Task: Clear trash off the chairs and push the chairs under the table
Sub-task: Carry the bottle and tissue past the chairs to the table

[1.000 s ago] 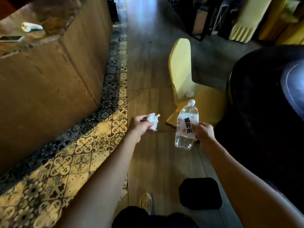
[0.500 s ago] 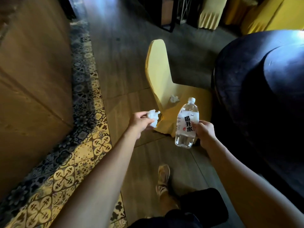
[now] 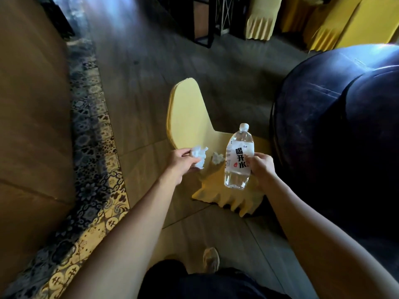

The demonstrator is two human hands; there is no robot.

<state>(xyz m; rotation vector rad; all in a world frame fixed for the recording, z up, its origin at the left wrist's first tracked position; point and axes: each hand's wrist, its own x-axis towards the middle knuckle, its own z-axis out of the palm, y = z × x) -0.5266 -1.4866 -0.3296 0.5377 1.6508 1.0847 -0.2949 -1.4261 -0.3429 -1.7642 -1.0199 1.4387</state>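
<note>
Two things fill my hands as I stand over the yellow-covered chair. My left hand is closed around a crumpled white tissue, which sticks out past my fingers toward the chair. My right hand grips a clear water bottle by its side, thumb on the white label with black characters; the bottle stands nearly upright, its white cap at the top, and it looks full or close to it. Between my two hands, a second wad of tissue lies on the chair's seat, near the base of the backrest, touching neither hand. The chair sits just beside the round table with its dark cloth, on my right, its seat facing the table and not tucked under it. A patterned tile strip runs along the floor to my left, next to a wooden wall. More yellow-covered chairs stand farther back. My shoe shows on the floor below.
</note>
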